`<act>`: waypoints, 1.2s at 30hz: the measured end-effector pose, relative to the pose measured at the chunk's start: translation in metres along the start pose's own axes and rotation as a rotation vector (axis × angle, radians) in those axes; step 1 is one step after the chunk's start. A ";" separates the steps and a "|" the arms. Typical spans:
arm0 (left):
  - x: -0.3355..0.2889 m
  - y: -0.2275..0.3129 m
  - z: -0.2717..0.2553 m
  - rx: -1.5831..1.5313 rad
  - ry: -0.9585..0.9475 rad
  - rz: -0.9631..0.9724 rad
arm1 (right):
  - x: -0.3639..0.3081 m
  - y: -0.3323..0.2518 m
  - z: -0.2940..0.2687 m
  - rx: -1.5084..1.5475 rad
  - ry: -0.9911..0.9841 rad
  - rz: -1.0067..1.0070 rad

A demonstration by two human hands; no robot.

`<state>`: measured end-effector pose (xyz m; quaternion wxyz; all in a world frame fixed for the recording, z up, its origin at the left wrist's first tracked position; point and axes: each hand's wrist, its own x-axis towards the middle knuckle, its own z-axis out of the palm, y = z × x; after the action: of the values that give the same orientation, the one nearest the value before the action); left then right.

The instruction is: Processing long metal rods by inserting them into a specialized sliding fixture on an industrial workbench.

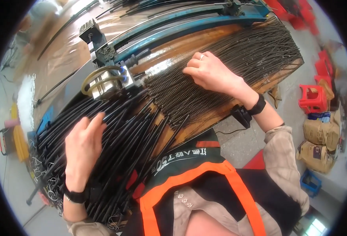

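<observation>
Orange trim [242,192] nearest, right fingers [192,71] bunch over coils [171,92].

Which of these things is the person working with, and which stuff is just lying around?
Seems part of the work:
- black rods, near the left hand
- dark coiled strands, by the right hand
- metal machine with yellowish hoses, beside both piles

Probably just lying about, away from the hands:
- red stool
- brown bags
- blue crate
</observation>
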<state>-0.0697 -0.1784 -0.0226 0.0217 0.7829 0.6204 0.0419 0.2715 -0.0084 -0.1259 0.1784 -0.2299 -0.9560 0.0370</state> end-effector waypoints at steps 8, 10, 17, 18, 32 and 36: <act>-0.002 -0.001 0.010 -0.051 0.027 0.007 | 0.003 0.012 -0.001 -0.076 -0.210 -0.059; -0.002 -0.003 0.011 -0.053 0.030 0.003 | 0.006 0.014 -0.003 -0.147 -0.268 -0.063; -0.001 -0.011 0.021 -0.079 0.039 -0.004 | 0.025 -0.005 0.001 -0.071 -0.071 0.030; 0.000 -0.007 0.017 -0.083 0.053 0.010 | 0.028 -0.013 -0.004 -0.006 -0.085 0.078; 0.019 0.010 -0.003 -0.143 0.073 0.120 | 0.030 -0.064 0.021 0.808 0.336 0.293; 0.022 0.014 -0.012 -0.127 0.020 0.187 | 0.031 -0.061 -0.001 0.139 0.415 0.066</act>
<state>-0.0519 -0.1605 -0.0086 0.0610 0.8338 0.5410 0.0910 0.2204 -0.0490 -0.1054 0.3855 -0.2510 -0.8859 0.0605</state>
